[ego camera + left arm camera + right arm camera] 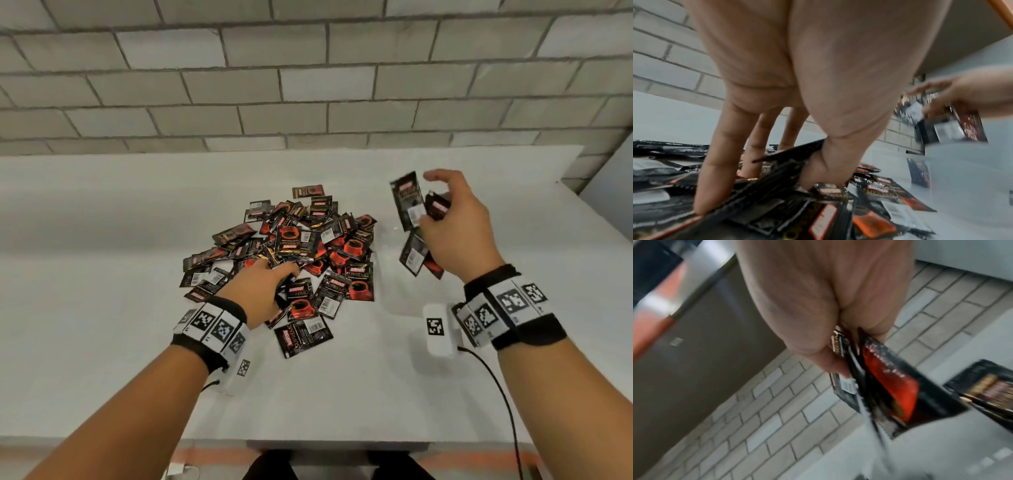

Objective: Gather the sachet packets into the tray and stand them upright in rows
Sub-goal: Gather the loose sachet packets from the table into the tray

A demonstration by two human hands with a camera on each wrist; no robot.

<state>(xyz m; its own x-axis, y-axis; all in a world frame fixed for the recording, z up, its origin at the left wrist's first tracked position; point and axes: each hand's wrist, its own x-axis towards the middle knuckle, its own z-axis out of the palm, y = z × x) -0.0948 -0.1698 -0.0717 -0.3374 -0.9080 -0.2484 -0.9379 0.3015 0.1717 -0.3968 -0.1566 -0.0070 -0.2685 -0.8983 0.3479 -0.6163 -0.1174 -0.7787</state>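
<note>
Sachet packets [291,243], labelled "SUPREMO"

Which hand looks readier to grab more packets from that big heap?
Probably the left hand: it already rests on the heap of black-and-red sachet packets, fingers among them. The right hand is off to the side, gripping a bunch of sachets.

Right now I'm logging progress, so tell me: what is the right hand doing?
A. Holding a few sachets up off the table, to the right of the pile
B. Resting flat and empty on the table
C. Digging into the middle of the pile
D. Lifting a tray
A: the right hand holds a few sachets raised above the table, right of the pile, while the left hand reaches into it.
</note>
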